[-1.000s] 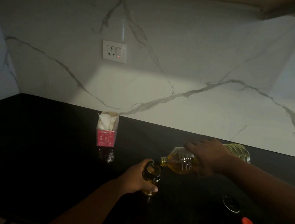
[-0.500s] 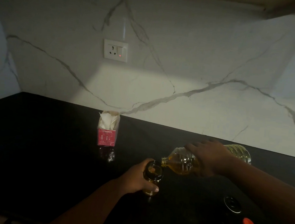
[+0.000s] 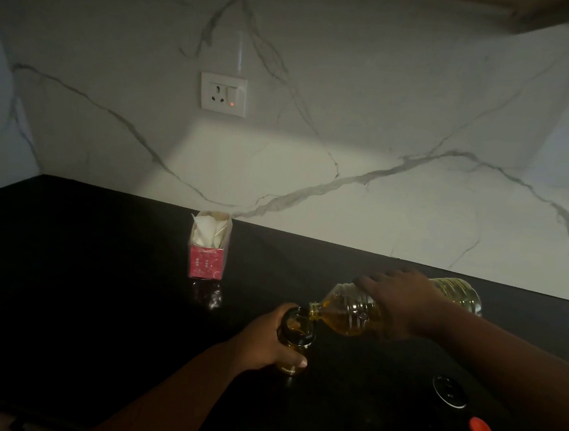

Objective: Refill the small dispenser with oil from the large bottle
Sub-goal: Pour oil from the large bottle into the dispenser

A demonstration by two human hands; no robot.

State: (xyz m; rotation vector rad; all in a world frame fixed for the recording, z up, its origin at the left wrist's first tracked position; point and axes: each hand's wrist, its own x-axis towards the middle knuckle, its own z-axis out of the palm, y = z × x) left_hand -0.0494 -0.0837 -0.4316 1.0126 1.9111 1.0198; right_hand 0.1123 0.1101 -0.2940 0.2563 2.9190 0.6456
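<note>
The small dark glass dispenser (image 3: 295, 333) stands upright on the black counter, its mouth uncovered. My left hand (image 3: 265, 341) grips its body from the left. The large clear bottle (image 3: 350, 310) of yellow oil lies tipped almost level, its open neck right over the dispenser's mouth. My right hand (image 3: 403, 299) holds the bottle round its middle from above. Oil pools toward the bottle's neck.
A round dark lid (image 3: 450, 391) and a red cap (image 3: 480, 429) lie on the counter (image 3: 98, 285) to the right front. A red and white carton (image 3: 208, 250) stands further back. A marble wall with a socket (image 3: 223, 93) rises behind.
Both hands, the bottle and the dispenser keep the same pose; only the view has shifted slightly.
</note>
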